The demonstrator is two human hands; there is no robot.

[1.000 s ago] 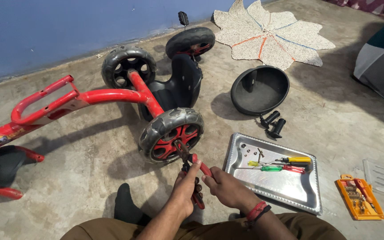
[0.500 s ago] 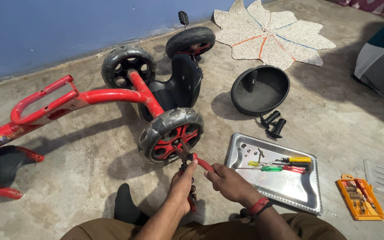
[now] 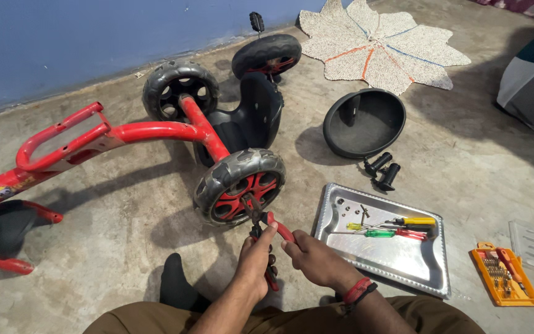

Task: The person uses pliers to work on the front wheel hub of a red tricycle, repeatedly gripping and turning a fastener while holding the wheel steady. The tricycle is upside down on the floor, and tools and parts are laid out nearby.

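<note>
Both hands grip red-handled pliers (image 3: pixel 271 238): left hand (image 3: pixel 256 258) and right hand (image 3: pixel 315 258) clenched on handles, nose at the wheel (image 3: pixel 240 185) hub.

The person's forearms are bare, with no sleeves showing on either arm. On the wrist of the right hand (image 3: pixel 317 263) sits a red band together with a thin black band. The left hand (image 3: pixel 256 260) wears nothing. The legs are in olive-brown trousers (image 3: pixel 267 318), and one foot has a black sock (image 3: pixel 177 287).
</note>
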